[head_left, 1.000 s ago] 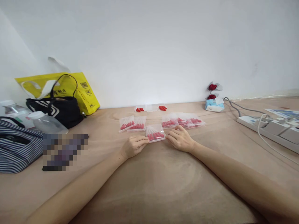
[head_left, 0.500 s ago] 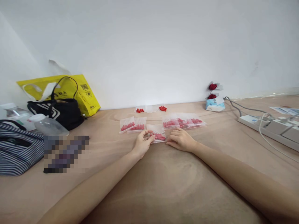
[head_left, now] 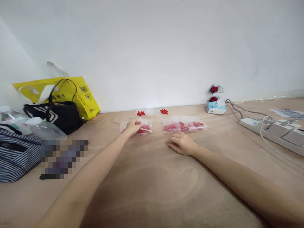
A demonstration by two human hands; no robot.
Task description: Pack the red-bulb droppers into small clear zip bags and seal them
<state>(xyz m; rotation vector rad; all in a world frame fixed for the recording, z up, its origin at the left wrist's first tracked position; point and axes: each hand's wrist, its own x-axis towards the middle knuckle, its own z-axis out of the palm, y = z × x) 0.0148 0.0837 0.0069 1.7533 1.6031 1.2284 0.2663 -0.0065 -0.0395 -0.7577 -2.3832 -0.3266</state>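
Observation:
My left hand (head_left: pixel 133 126) is closed, pinching the edge of a clear zip bag of small red pieces (head_left: pixel 145 127). That bag lies over other similar bags, which are partly hidden by the hand. My right hand (head_left: pixel 181 144) rests on the table with its fingers curled in, and nothing shows in them. Just beyond it is a row of overlapping zip bags (head_left: pixel 172 126), each with red pieces inside. Farther back, near the wall, one small heap of red pieces (head_left: pixel 141 113) and another red heap (head_left: pixel 164 111) sit on clear plastic.
To the left stand a yellow bag (head_left: pixel 91 103), a black handbag (head_left: pixel 65 117), a clear bottle (head_left: pixel 48 129) and a striped pouch (head_left: pixel 19 155). At right are a tissue pack (head_left: pixel 216 107) with red flowers (head_left: pixel 214 89) and a power strip (head_left: pixel 254 125) with cables. A wall closes off the back.
My left hand has carried the zip bag leftward and away from me, from beside the right hand onto the left group of bags. My right hand has stayed nearly in place.

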